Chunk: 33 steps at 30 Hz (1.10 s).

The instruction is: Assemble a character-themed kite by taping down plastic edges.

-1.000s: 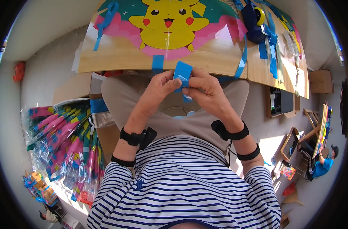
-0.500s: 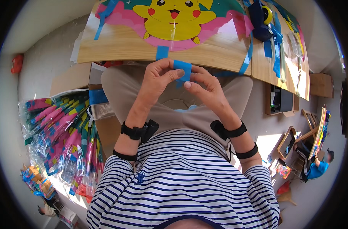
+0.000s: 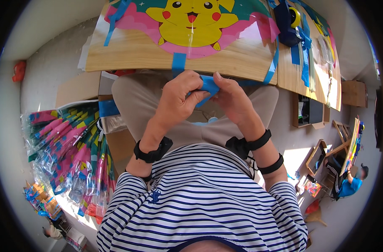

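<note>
A short piece of blue tape (image 3: 209,85) is between my two hands, above my lap and just off the table's near edge. My left hand (image 3: 177,98) is closed on it, thumb and fingers pinching its left side. The tape looks bent and tilted there. My right hand (image 3: 237,103) grips its right side, thumb pointing up and the other fingers partly hidden behind the tape. Next to my left hand, a blue tape strip (image 3: 179,62) hangs over the edge of the wooden table (image 3: 132,60). Beyond lies a shiny sheet (image 3: 191,31) printed with a yellow cartoon character on pink and green.
More blue strips (image 3: 272,67) hold the table's sides. A dark tape dispenser (image 3: 287,25) stands at the right. Many plastic-wrapped colourful prints (image 3: 70,147) fan out at the left beside a cardboard box (image 3: 76,88). Another person (image 3: 351,185) sits far right.
The tape has turned from upright and flat to tilted and bent. My left hand has rolled over, its back now facing up more, and my right hand's thumb has moved up beside the tape.
</note>
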Available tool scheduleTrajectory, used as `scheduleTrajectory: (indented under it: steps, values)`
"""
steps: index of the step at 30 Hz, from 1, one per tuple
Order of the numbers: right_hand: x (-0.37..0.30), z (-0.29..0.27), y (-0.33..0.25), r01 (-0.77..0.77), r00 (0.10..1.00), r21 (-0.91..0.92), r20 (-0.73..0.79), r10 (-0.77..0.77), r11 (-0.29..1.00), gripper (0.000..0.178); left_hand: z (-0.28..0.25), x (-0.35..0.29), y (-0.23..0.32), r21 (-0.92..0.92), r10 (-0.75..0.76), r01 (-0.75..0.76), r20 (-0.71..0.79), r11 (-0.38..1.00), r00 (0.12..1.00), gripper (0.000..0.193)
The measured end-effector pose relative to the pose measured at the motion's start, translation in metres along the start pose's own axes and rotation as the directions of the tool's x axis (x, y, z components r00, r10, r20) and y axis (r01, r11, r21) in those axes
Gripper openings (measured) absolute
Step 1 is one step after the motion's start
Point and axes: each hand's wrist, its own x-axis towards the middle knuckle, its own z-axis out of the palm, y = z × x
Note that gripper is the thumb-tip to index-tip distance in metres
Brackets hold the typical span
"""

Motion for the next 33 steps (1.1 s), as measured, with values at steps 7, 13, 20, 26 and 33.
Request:
scheduleTrajectory:
  steps: [7, 13, 20, 26, 33]
  values:
    - [0.006, 0.002, -0.007, 0.048, 0.991, 0.194, 0.113, -0.071, 0.98, 0.035, 0.007, -0.009, 0.009, 0.194, 0.149, -0.151, 0.029, 0.969, 0.988, 0.012]
    - [0.009, 0.009, -0.043, 0.215, 0.966, 0.187, 0.106, -0.237, 0.959, 0.03, 0.011, -0.025, -0.018, 0.253, -0.155, 0.064, 0.357, 0.965, 0.921, 0.01]
    - [0.013, 0.0, -0.057, 0.309, 0.94, 0.116, 0.112, -0.321, 0.944, 0.017, 0.017, -0.034, -0.047, 0.445, -0.345, 0.097, 0.518, 0.89, 0.783, 0.011]
    - [0.01, 0.006, -0.053, 0.329, 0.944, 0.025, 0.011, -0.329, 0.944, 0.014, 0.011, -0.036, -0.054, 0.397, -0.281, 0.056, 0.537, 0.916, 0.795, 0.033]
    - [0.014, 0.011, -0.026, 0.288, 0.957, -0.142, 0.036, -0.286, 0.947, 0.016, -0.002, -0.004, -0.023, -0.212, -0.377, 0.428, 0.24, 0.879, 0.894, 0.037]
